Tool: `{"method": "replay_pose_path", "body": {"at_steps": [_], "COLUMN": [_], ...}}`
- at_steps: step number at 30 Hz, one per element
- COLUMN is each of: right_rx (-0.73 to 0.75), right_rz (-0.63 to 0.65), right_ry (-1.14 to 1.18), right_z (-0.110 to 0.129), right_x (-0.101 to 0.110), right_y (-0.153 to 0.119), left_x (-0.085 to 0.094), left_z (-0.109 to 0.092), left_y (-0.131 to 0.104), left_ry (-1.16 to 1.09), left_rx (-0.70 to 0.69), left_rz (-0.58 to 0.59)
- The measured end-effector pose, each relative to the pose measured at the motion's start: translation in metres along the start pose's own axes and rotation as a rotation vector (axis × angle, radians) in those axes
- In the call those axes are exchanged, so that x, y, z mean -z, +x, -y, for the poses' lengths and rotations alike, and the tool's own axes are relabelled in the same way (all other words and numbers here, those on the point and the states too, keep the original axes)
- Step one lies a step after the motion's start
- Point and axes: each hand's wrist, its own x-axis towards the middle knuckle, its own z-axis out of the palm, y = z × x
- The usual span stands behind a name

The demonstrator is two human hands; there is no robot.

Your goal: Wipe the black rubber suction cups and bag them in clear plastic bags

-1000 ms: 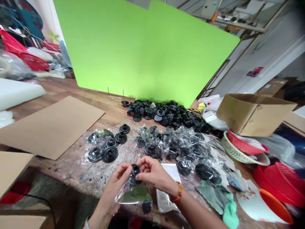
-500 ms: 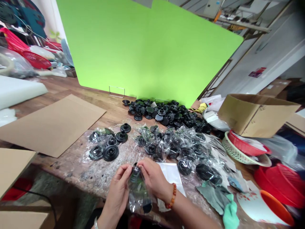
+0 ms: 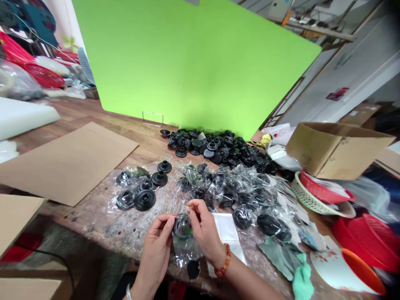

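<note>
Near the table's front edge, my left hand point(image 3: 158, 246) pinches one side of a clear plastic bag point(image 3: 187, 250) between thumb and fingers. A black round part point(image 3: 182, 227) shows through the upper half of the bag. On the bag's other side my right hand point(image 3: 206, 233), with a beaded bracelet at its wrist, has thumb and fingertips closed at the top edge. Just below the bag is a small black disc point(image 3: 193, 269). White sheets point(image 3: 229, 233) lie partly under my right hand.
Black flanged parts point(image 3: 215, 148) are heaped before a green panel point(image 3: 193, 62). Bagged parts point(image 3: 225, 185) lie nearer, with several more parts point(image 3: 145, 200) to the left. At right are a carton point(image 3: 337, 146), red baskets point(image 3: 368, 241) and gloves point(image 3: 281, 260); cardboard point(image 3: 68, 162) lies left.
The round part now shows higher and broader in the bag's upper half. My right hand has risen slightly and moved right, its fingers farther from my left hand's.
</note>
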Motion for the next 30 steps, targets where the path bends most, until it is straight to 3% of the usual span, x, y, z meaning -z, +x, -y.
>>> {"method": "replay_pose_path", "body": {"at_steps": [4,10,14,19,22,25,27,30], "right_rx": [-0.018,0.037,0.068,0.212,0.149,0.052,0.075,0.153], "right_rz": [0.014,0.046,0.046,0.128,0.132,0.245,0.381,0.469], "right_ry": [0.034,0.016,0.058,0.039,0.038,0.132,0.177,0.152], "right_z": [0.003,-0.003,-0.003,0.003,0.006,0.009,0.012,0.015], "right_x": [-0.002,-0.005,-0.004,0.003,0.007,0.011,0.014,0.016], "right_y": [-0.002,-0.008,-0.010,-0.008,-0.005,-0.002,0.000,0.005], "left_x": [0.000,0.000,0.001,0.007,0.011,0.013,0.013,0.013], "left_z": [-0.004,-0.010,-0.010,-0.012,-0.020,-0.032,-0.039,-0.042], "left_y": [0.002,0.005,0.006,0.006,0.005,0.002,-0.001,-0.002], "left_ry": [-0.129,-0.298,-0.252,-0.003,0.134,0.442,0.588,0.672], "left_rx": [0.143,0.258,0.288,0.248,0.077,-0.329,-0.496,-0.604], "left_rz": [-0.044,0.021,0.022,0.099,0.058,0.053,0.161,0.329]}}
